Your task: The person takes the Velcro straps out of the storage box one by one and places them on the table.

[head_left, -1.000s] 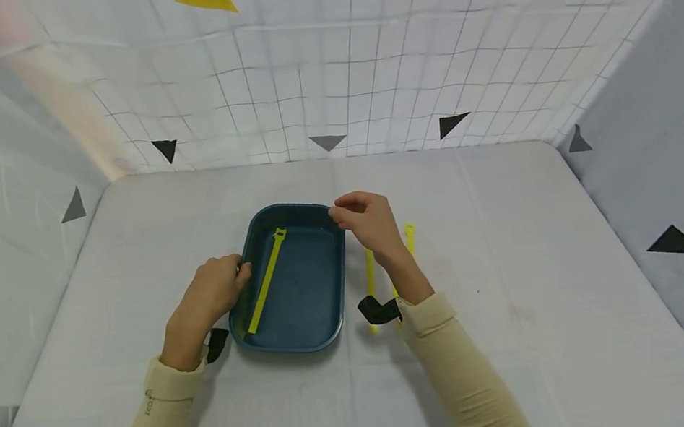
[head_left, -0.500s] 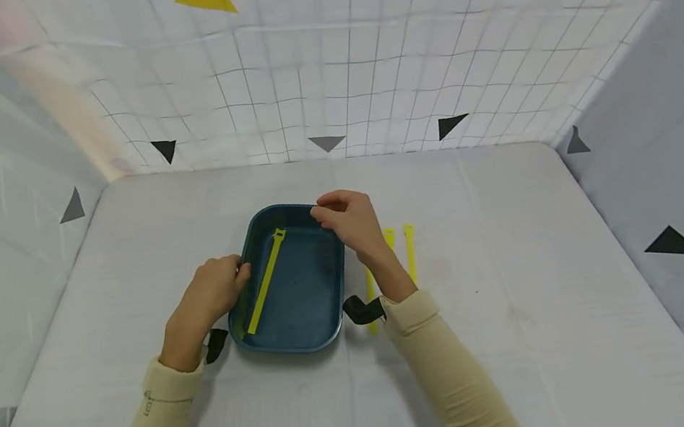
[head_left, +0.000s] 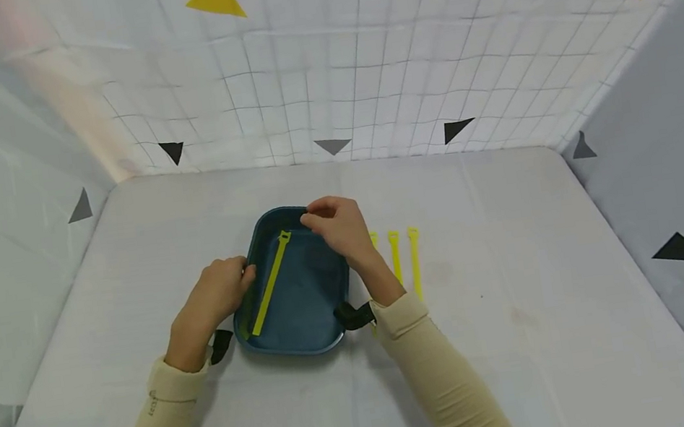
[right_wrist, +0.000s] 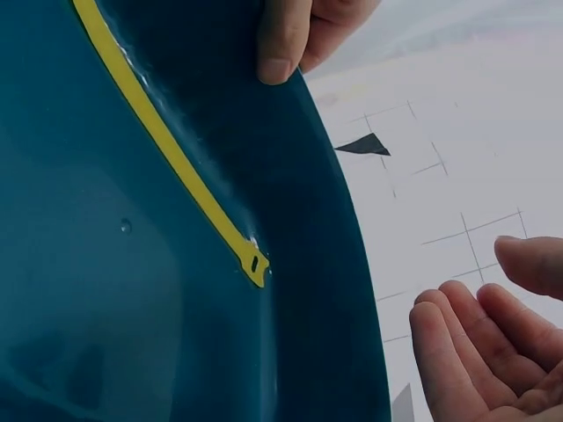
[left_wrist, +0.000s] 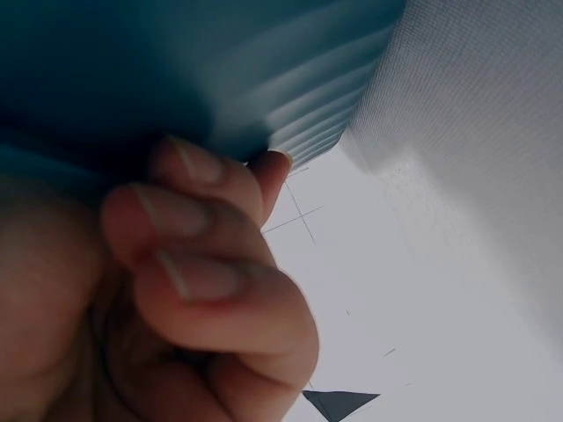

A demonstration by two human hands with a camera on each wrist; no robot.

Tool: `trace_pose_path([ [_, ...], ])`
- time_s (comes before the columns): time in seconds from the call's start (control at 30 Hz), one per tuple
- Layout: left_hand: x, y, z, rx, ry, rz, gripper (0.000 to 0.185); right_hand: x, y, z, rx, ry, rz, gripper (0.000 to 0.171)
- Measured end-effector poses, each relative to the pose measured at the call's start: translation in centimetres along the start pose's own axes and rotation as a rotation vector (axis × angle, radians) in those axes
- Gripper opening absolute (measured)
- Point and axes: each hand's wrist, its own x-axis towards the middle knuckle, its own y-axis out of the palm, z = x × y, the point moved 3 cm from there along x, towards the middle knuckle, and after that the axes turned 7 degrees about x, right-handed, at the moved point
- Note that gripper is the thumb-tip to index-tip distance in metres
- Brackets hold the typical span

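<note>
A blue tray [head_left: 299, 285] with raised walls sits on the white table. My left hand [head_left: 216, 289] grips its left wall, thumb over the rim; the curled fingers [left_wrist: 202, 281] show against the ribbed outer side in the left wrist view. Inside the tray, along its left side, lies a yellow cable tie [right_wrist: 163, 136] with a slotted head. Over the tray's far right corner hovers my right hand [head_left: 339, 227]. The right wrist view shows its thumb and fingers [right_wrist: 440, 352] apart, with nothing between them, beside the rim.
Three more yellow cable ties lie side by side to the right of the tray, among them the rightmost tie [head_left: 416, 261]; my right forearm partly covers them. A gridded white sheet [head_left: 323, 77] rises behind the table [head_left: 562, 328], with grey sheets at both sides.
My right hand has moved left from the tray's right edge to over its far right corner, uncovering the heads of the ties on the table. My left hand stays on the tray.
</note>
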Motion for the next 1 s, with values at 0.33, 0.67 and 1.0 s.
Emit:
trace_pose_path([
  [0.33,0.1,-0.2,0.1,0.001,-0.006,-0.005,0.027,0.4,0.9,-0.5,-0.074,0.023,0.033,0.026],
  [0.67,0.4,0.1,0.2,0.013,-0.006,-0.008,0.027,0.6,1.5,-0.6,-0.13,0.03,0.041,0.023],
  [1.0,0.3,0.0,0.3,-0.002,0.009,-0.019,0.028,1.2,2.6,-1.3,-0.189,0.069,0.068,0.028],
])
